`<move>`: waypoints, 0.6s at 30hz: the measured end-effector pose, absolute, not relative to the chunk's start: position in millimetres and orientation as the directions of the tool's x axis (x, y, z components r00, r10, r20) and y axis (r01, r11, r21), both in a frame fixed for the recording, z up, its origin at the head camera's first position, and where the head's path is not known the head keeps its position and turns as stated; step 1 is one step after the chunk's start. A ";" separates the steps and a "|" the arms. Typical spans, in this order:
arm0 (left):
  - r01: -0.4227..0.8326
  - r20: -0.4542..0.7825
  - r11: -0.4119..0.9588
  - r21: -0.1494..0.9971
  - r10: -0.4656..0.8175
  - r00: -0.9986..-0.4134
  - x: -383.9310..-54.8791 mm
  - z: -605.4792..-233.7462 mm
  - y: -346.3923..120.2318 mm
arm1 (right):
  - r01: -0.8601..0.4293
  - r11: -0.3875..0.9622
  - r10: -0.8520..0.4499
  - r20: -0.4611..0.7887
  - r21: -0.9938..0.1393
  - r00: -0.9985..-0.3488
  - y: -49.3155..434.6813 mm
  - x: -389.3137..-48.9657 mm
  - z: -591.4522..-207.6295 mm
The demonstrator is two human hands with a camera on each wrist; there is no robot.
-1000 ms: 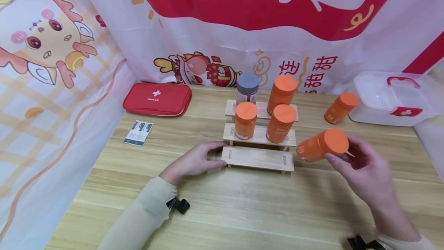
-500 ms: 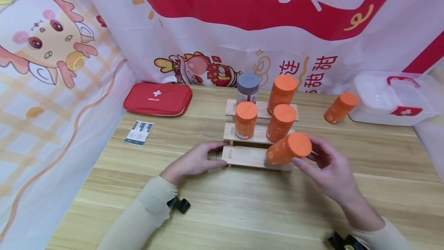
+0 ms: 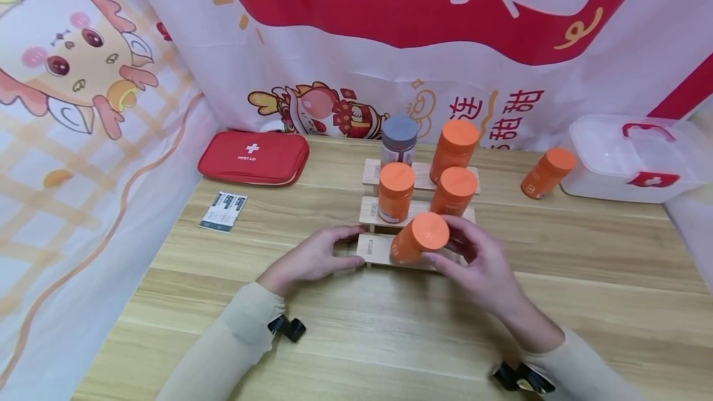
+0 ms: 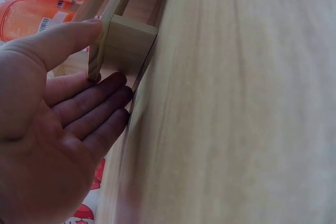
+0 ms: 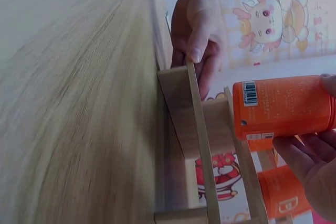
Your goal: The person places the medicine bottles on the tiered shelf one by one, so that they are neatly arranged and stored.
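Observation:
Between the thumb and fingers of my right hand (image 3: 481,265) is an orange bottle (image 3: 418,240) with an orange lid, tilted and held above the lowest board. The right wrist view shows a barcode on this bottle (image 5: 286,106) and a gap between its base and the board (image 5: 202,140). My left hand (image 3: 317,255) pinches the left end of the wooden step rack (image 3: 374,249); its thumb and fingers lie on either side of the board end in the left wrist view. Two orange bottles stand on the middle step, and a grey-lidded bottle (image 3: 398,138) and another orange one stand on the top step.
One more orange bottle (image 3: 548,172) stands at the right beside a clear box (image 3: 607,178) with a red handle. A red first aid pouch (image 3: 253,158) and a small printed card (image 3: 224,211) lie on the left. Printed cloth hangs behind the table.
My right hand has carried the orange bottle leftward, from right of the rack to above the middle of its lowest step. The left hand has stayed at the rack's left end.

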State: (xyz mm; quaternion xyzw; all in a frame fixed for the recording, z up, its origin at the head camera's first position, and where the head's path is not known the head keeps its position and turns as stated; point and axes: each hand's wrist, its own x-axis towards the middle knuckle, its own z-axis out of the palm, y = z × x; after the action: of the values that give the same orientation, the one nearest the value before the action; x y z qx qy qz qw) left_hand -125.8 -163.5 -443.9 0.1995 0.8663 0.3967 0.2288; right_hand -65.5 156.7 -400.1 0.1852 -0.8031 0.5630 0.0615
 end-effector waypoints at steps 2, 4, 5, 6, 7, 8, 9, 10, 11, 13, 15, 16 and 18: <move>0.171 -0.233 0.603 0.779 0.532 -0.814 -126.0 -444.2 -163.4 | -0.348 0.310 -0.234 0.284 -0.885 -0.930 152.5 -67.3 -400.2; 0.170 -0.234 0.602 0.780 0.533 -0.813 -126.4 -444.2 -163.5 | -0.328 0.326 -0.242 0.257 -0.887 -0.936 148.7 -69.2 -400.1; 0.167 -0.237 0.602 0.781 0.533 -0.812 -126.5 -444.2 -163.5 | -0.319 0.330 -0.246 0.245 -0.889 -0.938 146.9 -70.2 -400.2; 0.166 -0.237 0.601 0.782 0.533 -0.812 -126.7 -444.2 -163.6 | -0.310 0.336 -0.249 0.234 -0.889 -0.940 145.3 -71.2 -400.4; 0.165 -0.239 0.601 0.782 0.533 -0.812 -126.8 -444.2 -163.7 | -0.305 0.339 -0.253 0.226 -0.890 -0.941 143.5 -72.4 -400.6; 0.162 -0.242 0.601 0.782 0.533 -0.811 -126.9 -444.1 -163.9 | -0.302 0.346 -0.254 0.221 -0.888 -0.942 141.9 -73.5 -400.9; 0.156 -0.246 0.602 0.783 0.531 -0.811 -127.1 -444.1 -164.1 | -0.303 0.349 -0.256 0.221 -0.887 -0.941 140.0 -74.7 -401.4; 0.155 -0.247 0.602 0.783 0.531 -0.811 -127.1 -444.2 -164.2 | -0.305 0.356 -0.256 0.222 -0.883 -0.941 138.4 -75.8 -401.8; 0.154 -0.247 0.600 0.785 0.531 -0.811 -127.2 -444.2 -164.3 | -0.306 0.365 -0.256 0.222 -0.879 -0.941 136.7 -76.9 -402.3; 0.155 -0.246 0.599 0.786 0.531 -0.811 -127.4 -444.3 -164.5 | -0.311 0.383 -0.254 0.224 -0.870 -0.941 133.6 -78.7 -403.4; 0.156 -0.242 0.596 0.787 0.532 -0.811 -127.4 -444.5 -164.5 | -0.314 0.399 -0.254 0.225 -0.861 -0.941 130.4 -79.9 -404.6; 0.158 -0.239 0.595 0.788 0.533 -0.812 -127.5 -444.6 -164.3 | -0.319 0.412 -0.256 0.228 -0.854 -0.940 128.8 -80.4 -405.4; 0.162 -0.234 0.591 0.790 0.535 -0.812 -127.5 -444.8 -164.6 | -0.329 0.427 -0.262 0.233 -0.842 -0.936 125.1 -80.9 -406.7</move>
State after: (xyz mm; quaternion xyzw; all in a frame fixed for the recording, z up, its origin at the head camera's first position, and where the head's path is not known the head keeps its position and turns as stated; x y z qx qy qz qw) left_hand -127.5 -164.6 -444.8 0.2022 0.8615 0.4046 0.2305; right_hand -80.9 125.1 -406.7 0.1752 -0.8439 0.5060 0.0333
